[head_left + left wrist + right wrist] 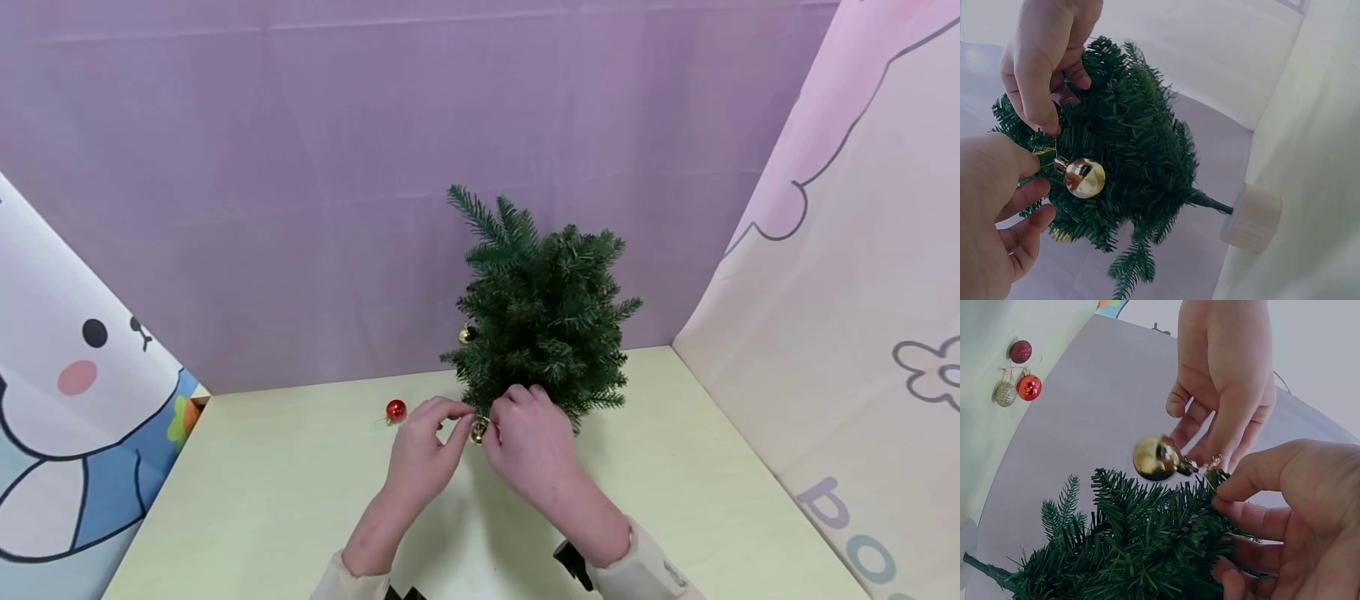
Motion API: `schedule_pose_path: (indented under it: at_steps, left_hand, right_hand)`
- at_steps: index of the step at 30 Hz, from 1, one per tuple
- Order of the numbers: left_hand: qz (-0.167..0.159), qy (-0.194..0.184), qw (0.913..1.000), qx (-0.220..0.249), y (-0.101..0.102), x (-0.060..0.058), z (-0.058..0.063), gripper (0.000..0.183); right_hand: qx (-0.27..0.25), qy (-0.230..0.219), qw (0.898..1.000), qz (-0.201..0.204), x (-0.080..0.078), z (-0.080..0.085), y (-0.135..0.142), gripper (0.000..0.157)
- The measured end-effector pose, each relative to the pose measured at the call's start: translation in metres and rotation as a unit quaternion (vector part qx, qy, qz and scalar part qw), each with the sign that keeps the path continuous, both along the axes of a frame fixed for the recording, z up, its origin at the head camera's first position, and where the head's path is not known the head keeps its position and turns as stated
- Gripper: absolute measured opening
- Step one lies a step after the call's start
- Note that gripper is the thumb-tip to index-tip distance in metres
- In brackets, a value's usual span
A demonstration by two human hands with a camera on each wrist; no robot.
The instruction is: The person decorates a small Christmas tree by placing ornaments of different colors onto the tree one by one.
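Observation:
A shiny gold Christmas bauble (478, 433) hangs by a thin gold cord (1047, 150) at the tip of a branch of a small artificial Christmas tree (555, 325). My left hand (423, 446) pinches the cord between thumb and forefinger, left of the branch tip. From the other side, my right hand (534, 442) pinches the cord with thumb and forefinger, its other fingers against the needles. In the right wrist view the bauble (1157, 457) dangles just below the left hand (1225, 375), clear of both palms. The cord's exact loop is partly hidden by fingertips.
Another gold bauble (468, 333) hangs on the tree's left side. Left of the tree, a shiny red bauble (1029, 387), a dark red glittery one (1020, 352) and a silvery-gold one (1005, 394) lie on the table (285, 483). The tree stands on a round pale base (1252, 219).

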State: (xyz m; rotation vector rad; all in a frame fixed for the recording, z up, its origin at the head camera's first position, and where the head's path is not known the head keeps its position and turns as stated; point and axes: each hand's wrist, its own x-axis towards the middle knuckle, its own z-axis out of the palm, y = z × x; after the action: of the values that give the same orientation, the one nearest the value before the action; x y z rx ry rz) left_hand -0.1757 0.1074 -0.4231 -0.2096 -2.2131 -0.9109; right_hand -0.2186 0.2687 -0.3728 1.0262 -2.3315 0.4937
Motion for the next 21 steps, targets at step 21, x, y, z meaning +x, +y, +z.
schedule_pose_path:
  at_steps: [21]
  left_hand:
    - [-0.006, -0.048, 0.9956, 0.081, 0.004, -0.01, -0.009, 0.009]
  right_hand:
    - [-0.005, -0.007, 1.0, 0.0, -0.006, -0.003, 0.001, 0.007]
